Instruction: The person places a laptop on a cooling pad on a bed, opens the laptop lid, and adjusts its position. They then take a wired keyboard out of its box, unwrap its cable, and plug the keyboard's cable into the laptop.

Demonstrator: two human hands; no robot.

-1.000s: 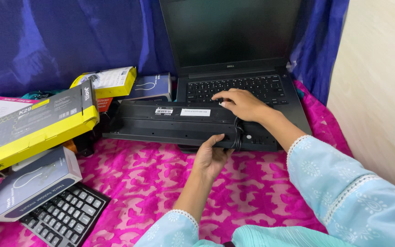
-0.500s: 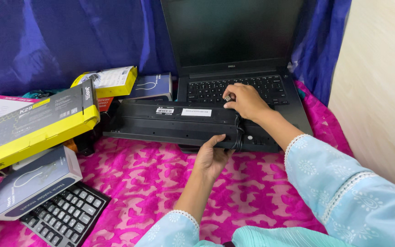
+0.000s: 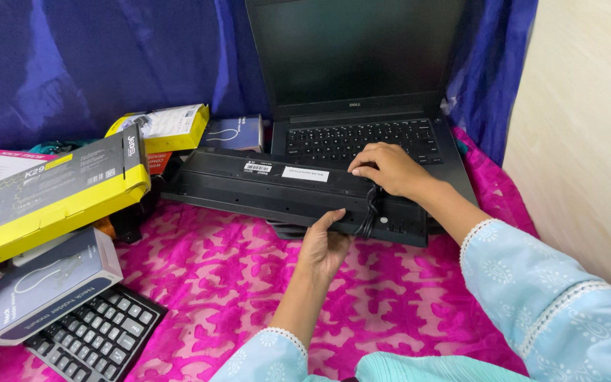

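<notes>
Deep blue curtain (image 3: 93, 64) behind, pale beige wall (image 3: 588, 127) right, pink patterned cloth (image 3: 419, 304) underneath.

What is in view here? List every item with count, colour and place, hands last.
upturned keyboard: 1, black, back side up with white stickers, across the laptop's front edge
cable: 1, black, looped around the upturned keyboard's right end
laptop: 1, black, open, screen dark, at the back
long box: 1, yellow and black, far left
small yellow box: 1, behind the long box
blue box: 1, left of the laptop
grey-blue box: 1, lower left
second keyboard: 1, black, keys up, bottom left
cloth: 1, pink patterned, underneath everything
curtain: 1, blue, behind
wall: 1, cream, right
left hand: gripping the upturned keyboard's near edge
right hand: on its top right end
</notes>
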